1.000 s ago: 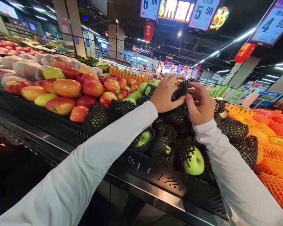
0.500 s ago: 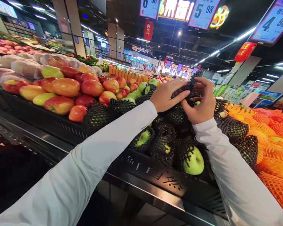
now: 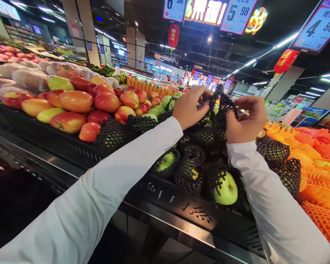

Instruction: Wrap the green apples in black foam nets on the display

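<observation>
Between my two hands a black foam net sleeve is stretched sideways above the pile of green apples. My left hand pinches its left side, fingers curled. On the other side my right hand grips the net between thumb and fingers. Some green shows through the mesh, but I cannot tell whether an apple is inside it or behind it. Below my hands lie several netted green apples. One green apple at the front sticks halfway out of its black net.
Red and yellow apples are heaped to the left, some wrapped fruit behind them. Oranges in orange nets lie at the right. A black crate edge and a metal rail run along the front. Price signs hang overhead.
My hands have moved apart, the right one to the right and slightly down. The black net, bunched between my fingers before, is now spread wider.
</observation>
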{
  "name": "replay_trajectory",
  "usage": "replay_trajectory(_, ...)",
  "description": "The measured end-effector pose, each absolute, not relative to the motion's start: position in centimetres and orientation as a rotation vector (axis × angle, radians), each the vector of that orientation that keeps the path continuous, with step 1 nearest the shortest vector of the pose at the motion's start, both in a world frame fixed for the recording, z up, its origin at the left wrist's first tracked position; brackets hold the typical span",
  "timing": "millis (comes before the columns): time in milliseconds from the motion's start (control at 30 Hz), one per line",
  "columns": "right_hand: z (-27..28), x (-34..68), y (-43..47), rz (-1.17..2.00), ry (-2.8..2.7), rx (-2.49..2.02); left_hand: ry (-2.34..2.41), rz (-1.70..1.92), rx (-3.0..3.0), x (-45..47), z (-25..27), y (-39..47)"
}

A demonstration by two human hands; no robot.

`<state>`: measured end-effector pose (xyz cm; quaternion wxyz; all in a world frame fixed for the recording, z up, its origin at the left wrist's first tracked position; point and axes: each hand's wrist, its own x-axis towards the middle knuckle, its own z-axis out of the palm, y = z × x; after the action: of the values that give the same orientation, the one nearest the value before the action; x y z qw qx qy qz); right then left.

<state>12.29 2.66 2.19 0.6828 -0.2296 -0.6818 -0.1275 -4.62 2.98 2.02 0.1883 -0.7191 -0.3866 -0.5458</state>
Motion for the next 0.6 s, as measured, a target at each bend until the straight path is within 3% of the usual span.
replay_trajectory(233,2.3,12.6,5.7,0.199,-1.021,-0.471,-0.931,-1.553,-2.099,-5.1,2.2,1.9)
replay_trajectory(600,1.8,12.0,5.1,0.548,-1.082,-0.575,-0.871,-1.081,-2.554,-4.8,1.5,3.2)
